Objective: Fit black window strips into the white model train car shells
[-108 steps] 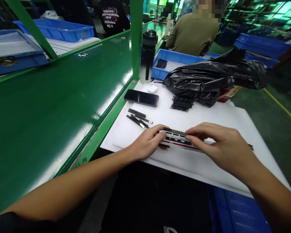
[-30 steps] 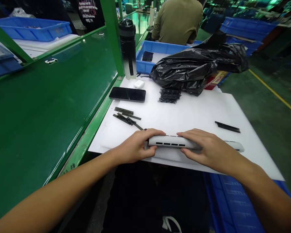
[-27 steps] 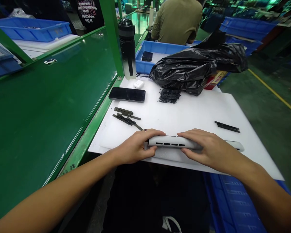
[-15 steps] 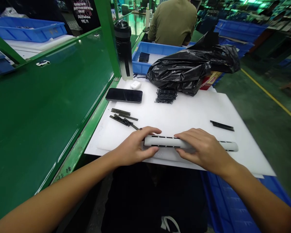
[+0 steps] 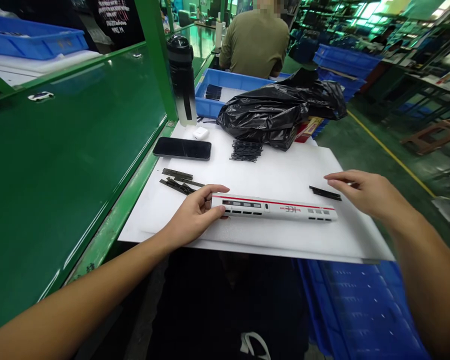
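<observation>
While gripping train shell [image 5: 277, 207] in left hand [image 5: 191, 215], holds right hand [image 5: 371, 192], fingers parted, beside black strips [image 5: 325, 193] near counter's [image 5: 285, 172] right edge.

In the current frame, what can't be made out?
Head view:
- Carriage: underside turned away; near end partly behind the left hand.
- Bag: contents hidden by black plastic.
- Right hand: anything between the fingers, too small to tell.
- Leftmost crate: cut off by the left edge.
</observation>
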`<state>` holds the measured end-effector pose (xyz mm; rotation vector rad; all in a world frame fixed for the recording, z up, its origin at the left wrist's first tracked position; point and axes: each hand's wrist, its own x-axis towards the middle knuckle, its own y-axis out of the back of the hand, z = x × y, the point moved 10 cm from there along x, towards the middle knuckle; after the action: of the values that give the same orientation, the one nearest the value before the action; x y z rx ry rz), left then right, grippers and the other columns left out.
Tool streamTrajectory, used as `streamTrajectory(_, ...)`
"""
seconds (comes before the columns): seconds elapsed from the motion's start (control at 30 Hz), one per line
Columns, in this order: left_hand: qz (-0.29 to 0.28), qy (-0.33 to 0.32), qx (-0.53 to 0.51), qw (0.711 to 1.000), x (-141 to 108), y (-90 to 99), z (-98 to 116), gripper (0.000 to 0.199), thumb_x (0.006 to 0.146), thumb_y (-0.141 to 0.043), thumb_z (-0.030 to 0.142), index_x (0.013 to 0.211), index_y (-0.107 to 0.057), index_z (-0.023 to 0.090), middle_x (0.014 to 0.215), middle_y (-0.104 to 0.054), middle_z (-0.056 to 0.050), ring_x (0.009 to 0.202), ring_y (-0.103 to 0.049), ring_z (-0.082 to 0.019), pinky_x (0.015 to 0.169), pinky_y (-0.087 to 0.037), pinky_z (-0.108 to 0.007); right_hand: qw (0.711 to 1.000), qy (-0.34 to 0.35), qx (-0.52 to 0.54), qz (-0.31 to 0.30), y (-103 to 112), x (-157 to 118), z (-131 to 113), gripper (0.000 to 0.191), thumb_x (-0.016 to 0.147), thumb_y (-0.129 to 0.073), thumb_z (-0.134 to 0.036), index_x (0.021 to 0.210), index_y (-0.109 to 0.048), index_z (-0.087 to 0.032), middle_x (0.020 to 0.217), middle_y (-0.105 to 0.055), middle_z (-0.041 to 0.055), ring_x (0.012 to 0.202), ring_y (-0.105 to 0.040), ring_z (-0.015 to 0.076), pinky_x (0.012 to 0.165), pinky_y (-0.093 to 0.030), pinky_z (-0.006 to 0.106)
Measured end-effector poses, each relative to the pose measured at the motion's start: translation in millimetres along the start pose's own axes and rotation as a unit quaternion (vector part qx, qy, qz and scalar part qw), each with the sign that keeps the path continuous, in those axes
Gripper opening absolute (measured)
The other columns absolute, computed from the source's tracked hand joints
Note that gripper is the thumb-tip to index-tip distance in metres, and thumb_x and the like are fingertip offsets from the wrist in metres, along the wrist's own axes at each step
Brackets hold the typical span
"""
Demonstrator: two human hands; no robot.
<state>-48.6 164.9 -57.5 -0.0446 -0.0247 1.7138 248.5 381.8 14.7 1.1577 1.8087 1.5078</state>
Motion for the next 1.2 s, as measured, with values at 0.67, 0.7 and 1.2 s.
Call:
streamTrajectory(0.67,-0.018,-0.021,0.102,0.994,-1.9,-1.3,3.7,0.037,0.082,-0.062,0.019,0.119,-0.064,0.02,0.099,-0.07,-0.005,0.083,-0.067,-0.019,0.073,-0.055,-0.03,0.988,0.101,-0.075,0.091,-21.7,-22.7,66.8,0.021,0.091,-0.061,-0.037,0.094,-0.078,-0.025,0.105,-0.074,0.0034,0.097,-0.067,0.0217,0.084,-0.049,0.029)
streamTrajectory(0.7,-0.017,-0.019,0.103,0.994,-2.0,-1.3,3.4,0.037,0.082,-0.062,0.019,0.119,-0.064,0.021,0.1,-0.07,-0.005,0.083,-0.067,-0.019,0.073,-0.055,-0.03,0.986,0.106,-0.08,0.098,-23.0,-24.4,66.3,0.024,0.092,-0.059,-0.038,0.095,-0.078,-0.024,0.107,-0.074,0.0048,0.098,-0.067,0.0233,0.085,-0.049,0.031)
streamTrajectory(1.2,-0.021,-0.03,0.127,0.991,-1.7,-3.3,6.8,0.034,0.086,-0.058,0.021,0.119,-0.064,0.02,0.106,-0.07,-0.005,0.093,-0.066,-0.021,0.082,-0.053,-0.031,0.986,-0.032,0.135,0.096,6.0,-21.2,10.7,0.019,0.086,-0.066,-0.037,0.095,-0.072,-0.021,0.077,-0.072,0.0059,0.069,-0.068,0.0191,0.068,-0.053,0.029)
